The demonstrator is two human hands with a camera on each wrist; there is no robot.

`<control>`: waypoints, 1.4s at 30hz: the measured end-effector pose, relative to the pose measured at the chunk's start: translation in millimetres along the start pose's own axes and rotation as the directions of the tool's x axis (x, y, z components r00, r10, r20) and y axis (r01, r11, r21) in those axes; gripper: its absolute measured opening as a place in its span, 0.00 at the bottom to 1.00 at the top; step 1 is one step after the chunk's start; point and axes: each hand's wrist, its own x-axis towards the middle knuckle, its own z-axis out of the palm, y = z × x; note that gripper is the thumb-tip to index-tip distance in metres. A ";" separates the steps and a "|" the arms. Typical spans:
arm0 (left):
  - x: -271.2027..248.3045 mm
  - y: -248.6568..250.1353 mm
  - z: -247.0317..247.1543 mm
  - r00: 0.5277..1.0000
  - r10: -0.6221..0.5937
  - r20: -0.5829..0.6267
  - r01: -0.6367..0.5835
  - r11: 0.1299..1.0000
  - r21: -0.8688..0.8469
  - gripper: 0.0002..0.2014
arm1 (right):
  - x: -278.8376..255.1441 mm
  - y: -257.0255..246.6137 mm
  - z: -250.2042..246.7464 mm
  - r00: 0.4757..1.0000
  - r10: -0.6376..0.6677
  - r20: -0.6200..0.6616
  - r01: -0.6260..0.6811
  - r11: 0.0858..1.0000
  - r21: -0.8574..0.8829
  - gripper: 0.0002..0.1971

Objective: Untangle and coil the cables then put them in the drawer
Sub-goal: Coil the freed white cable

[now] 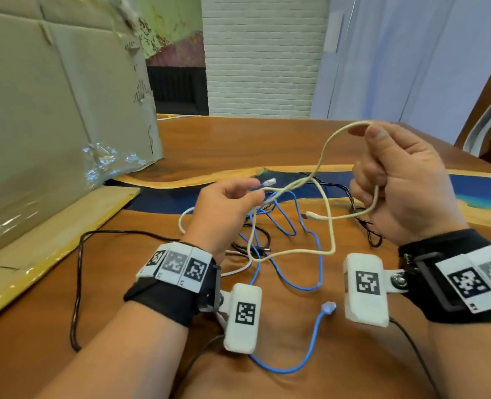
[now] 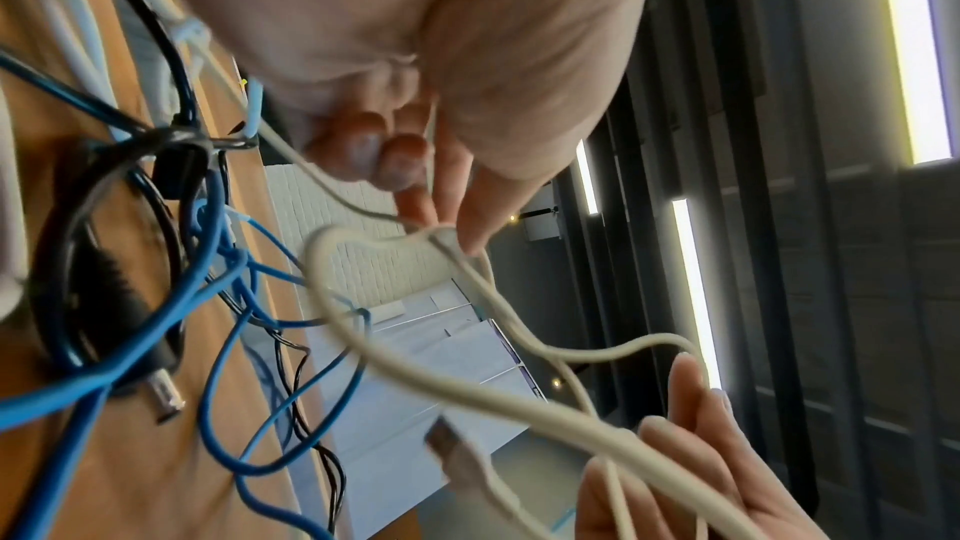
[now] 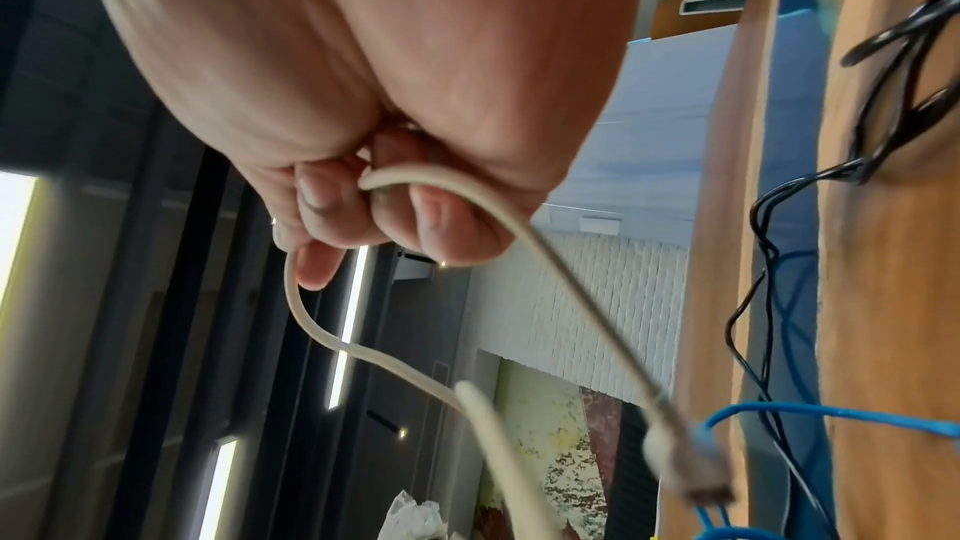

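Early stage: at frame centre the left hand (image 1: 224, 197) and right hand (image 1: 405, 182) each pinch the cream cable (image 1: 329, 156), lifted from the uncoiled tangle (image 1: 279, 226); no drawer visible.

Head view looks forward and down over counter (image 1: 267, 139), both hands near. Wrist views sit close under palms, tilted, looking along fingers. All three share cream cable (image 1: 329, 226) and cable tangle.

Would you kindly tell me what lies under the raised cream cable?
Under the cream cable: a blue cable and black cables on the wooden table. Their crossings stay partly hidden.
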 end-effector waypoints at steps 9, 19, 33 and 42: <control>-2.8 8.0 2.1 0.999 0.034 -0.032 -0.036 0.998 -0.052 0.15 | -18.7 8.1 -12.9 0.912 0.375 0.164 -0.369 0.927 -0.069 0.20; -11.7 16.2 8.4 0.979 0.206 0.015 -0.198 0.958 -0.208 0.07 | -22.7 47.4 11.4 0.943 0.322 0.078 -0.243 0.833 -0.498 0.09; 13.3 16.5 -26.8 0.894 -0.093 -0.438 -0.071 0.937 -0.343 0.08 | -4.5 32.8 -28.5 0.899 0.308 -0.312 -0.296 0.951 0.084 0.11; 14.9 17.7 -29.4 0.905 -0.082 -0.418 -0.077 0.934 -0.349 0.06 | -7.1 31.7 -24.1 0.911 0.297 -0.285 -0.343 0.931 -0.126 0.13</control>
